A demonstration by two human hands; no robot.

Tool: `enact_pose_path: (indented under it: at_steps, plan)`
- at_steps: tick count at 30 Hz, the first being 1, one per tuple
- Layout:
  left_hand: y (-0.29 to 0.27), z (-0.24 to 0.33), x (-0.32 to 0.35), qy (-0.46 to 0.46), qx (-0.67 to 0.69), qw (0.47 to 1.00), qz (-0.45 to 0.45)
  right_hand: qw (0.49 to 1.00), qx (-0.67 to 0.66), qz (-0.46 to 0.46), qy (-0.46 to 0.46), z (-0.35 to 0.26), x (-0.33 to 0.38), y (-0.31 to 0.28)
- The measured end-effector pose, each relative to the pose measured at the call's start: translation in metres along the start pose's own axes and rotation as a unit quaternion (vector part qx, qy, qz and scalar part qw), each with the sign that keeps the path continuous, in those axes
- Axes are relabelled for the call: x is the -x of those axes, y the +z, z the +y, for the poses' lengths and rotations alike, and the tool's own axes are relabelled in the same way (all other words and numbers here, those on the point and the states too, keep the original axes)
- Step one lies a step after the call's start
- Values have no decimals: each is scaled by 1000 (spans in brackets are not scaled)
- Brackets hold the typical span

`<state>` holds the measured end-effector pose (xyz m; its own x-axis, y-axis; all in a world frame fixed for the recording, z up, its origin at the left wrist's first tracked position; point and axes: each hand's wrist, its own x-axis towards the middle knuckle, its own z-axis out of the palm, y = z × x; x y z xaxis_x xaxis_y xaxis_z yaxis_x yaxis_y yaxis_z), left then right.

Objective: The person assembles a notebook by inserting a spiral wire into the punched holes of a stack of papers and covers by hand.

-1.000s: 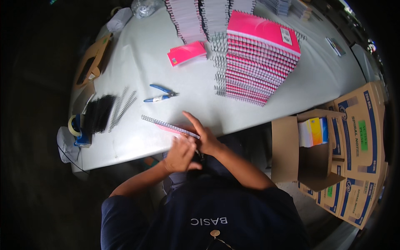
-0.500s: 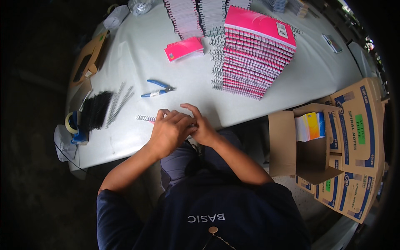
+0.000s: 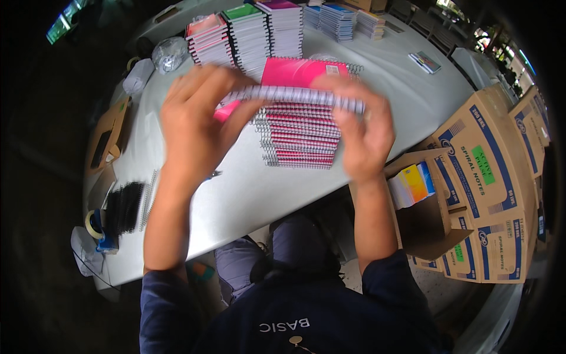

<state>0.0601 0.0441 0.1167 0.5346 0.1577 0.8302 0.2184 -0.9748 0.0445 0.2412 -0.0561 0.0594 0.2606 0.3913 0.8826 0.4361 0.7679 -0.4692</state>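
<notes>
Both my hands are raised close to the camera and hold one spiral notebook point(image 3: 295, 95) edge-on between them, its wire coil facing me. My left hand point(image 3: 197, 118) grips the left end and my right hand point(image 3: 365, 133) grips the right end. Behind the held notebook stands a tall stack of pink spiral notebooks point(image 3: 300, 133) on the white table point(image 3: 247, 194). A small pink piece point(image 3: 227, 110) shows just behind my left hand's fingers. Both hands are blurred.
More notebook stacks point(image 3: 247, 29) line the table's far side. A bundle of black coils point(image 3: 122, 206) and tape rolls point(image 3: 94, 227) lie at the left end. Open cardboard boxes point(image 3: 471, 177) stand on the right, one holding coloured notebooks point(image 3: 413, 184). A crumpled plastic bag point(image 3: 170, 54) lies far left.
My hands lifted the notebook from the table's near edge up toward the camera, in front of the pink stack. The view shifted closer to the table.
</notes>
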Motion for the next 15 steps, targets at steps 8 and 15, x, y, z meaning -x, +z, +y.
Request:
enact_pose_path:
  at_steps: [8, 15]
  plan:
    - [104, -28, 29, -164, 154, 954, 199, 984, -49, 135, 109, 50, 6, -23]
    - [131, -12, 24, -338, 317, 840, 281, 956, 214, 191, 55, 64, 23, 1]
